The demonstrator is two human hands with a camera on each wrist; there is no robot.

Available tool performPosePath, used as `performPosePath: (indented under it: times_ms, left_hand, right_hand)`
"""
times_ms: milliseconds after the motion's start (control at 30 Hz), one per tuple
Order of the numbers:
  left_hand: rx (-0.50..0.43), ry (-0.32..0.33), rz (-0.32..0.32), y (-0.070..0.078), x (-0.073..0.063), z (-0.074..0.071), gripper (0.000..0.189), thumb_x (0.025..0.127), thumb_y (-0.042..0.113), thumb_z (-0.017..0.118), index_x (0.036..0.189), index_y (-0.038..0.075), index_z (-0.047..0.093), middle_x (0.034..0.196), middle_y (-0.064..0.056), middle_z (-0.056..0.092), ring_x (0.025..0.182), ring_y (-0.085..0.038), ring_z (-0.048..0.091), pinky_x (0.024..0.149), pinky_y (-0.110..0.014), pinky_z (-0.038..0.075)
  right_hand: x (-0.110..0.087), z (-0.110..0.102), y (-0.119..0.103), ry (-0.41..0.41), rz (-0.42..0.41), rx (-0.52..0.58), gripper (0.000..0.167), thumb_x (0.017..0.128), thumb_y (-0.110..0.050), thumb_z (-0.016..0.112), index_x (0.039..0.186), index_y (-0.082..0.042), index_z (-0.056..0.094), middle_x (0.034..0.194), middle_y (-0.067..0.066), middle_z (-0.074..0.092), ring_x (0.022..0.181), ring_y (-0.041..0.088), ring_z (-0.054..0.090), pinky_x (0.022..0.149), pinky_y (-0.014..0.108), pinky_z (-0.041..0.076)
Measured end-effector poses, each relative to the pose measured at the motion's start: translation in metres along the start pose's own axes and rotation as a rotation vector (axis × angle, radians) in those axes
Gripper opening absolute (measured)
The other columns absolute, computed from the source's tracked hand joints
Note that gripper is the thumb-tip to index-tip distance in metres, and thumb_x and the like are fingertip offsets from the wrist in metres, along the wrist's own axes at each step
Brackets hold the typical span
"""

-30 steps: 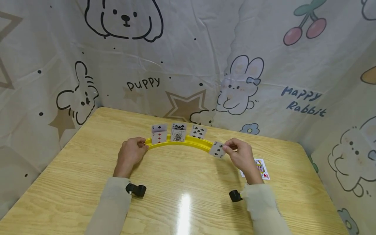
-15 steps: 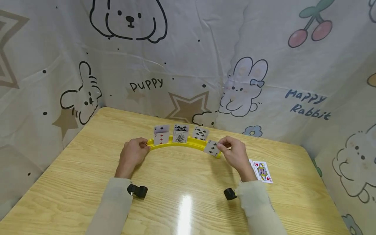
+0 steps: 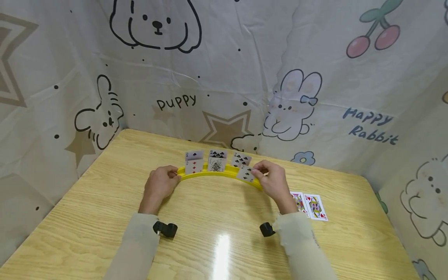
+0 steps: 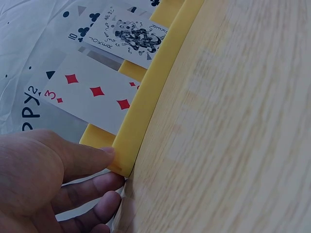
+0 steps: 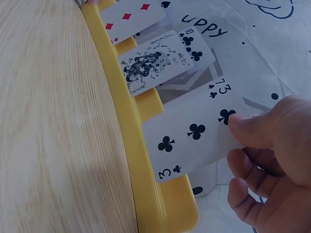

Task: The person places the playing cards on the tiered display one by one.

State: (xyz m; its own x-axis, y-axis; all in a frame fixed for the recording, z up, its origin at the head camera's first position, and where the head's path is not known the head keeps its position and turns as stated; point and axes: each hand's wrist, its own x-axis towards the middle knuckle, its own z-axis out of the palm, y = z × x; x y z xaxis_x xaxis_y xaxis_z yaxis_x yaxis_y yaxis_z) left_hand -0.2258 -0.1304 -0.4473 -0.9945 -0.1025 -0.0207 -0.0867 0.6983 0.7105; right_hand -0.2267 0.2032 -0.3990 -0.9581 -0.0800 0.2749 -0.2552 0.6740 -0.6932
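My left hand [image 3: 159,186] pinches the left end of a curved yellow playing card holder [image 4: 154,87], thumb on top and fingertips at its end. Between the thumb and fingers of my right hand [image 3: 274,182] is the three of clubs [image 5: 194,148], its lower edge at the holder's front slot on the right side. Behind it stands the seven of clubs [image 3: 240,157], partly covered. In the middle a joker [image 5: 153,68] stands before the ten of clubs [image 5: 203,53]. The three of diamonds [image 4: 92,92] stands at the left with the two of spades [image 3: 193,154] behind.
Two face cards lie face up on the table to the right: one with red hearts [image 3: 316,208] and another [image 3: 299,200] partly behind my right wrist. A printed cloth [image 3: 224,77] hangs behind the wooden table [image 3: 196,217].
My right hand has moved left with the three of clubs, from the holder's right end to in front of the seven of clubs. My left hand keeps its grip on the holder.
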Motion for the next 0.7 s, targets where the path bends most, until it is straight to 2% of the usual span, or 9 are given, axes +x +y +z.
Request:
performPosePath:
  times_ms: [233,500,700]
  left_hand:
    - [-0.005,-0.001,-0.011,-0.001,0.0,0.001,0.036,0.094,0.019,0.07,0.126,0.003,0.068,0.102,-0.009,0.071,0.09,-0.026,0.064,0.073,-0.042,0.049]
    - [-0.006,0.007,-0.003,-0.003,-0.001,0.001,0.036,0.093,0.019,0.071,0.125,0.003,0.068,0.101,-0.009,0.072,0.092,-0.027,0.064,0.076,-0.043,0.049]
    - [-0.006,0.022,0.005,-0.002,0.0,0.001,0.035,0.093,0.019,0.072,0.124,0.004,0.069,0.1,-0.008,0.073,0.09,-0.026,0.065,0.076,-0.043,0.05]
  right_hand:
    - [0.005,0.007,-0.005,0.033,-0.018,0.008,0.006,0.092,-0.009,0.074,0.089,-0.005,0.072,0.087,0.006,0.07,0.083,0.024,0.063,0.073,0.039,0.05]
    - [0.009,0.017,-0.007,0.017,-0.013,0.012,0.006,0.092,-0.01,0.073,0.089,-0.006,0.072,0.089,0.005,0.07,0.084,0.023,0.064,0.074,0.039,0.051]
    - [0.012,0.02,-0.008,0.016,-0.046,0.002,0.006,0.093,-0.01,0.073,0.089,-0.006,0.072,0.086,0.005,0.069,0.084,0.023,0.064,0.072,0.04,0.051]
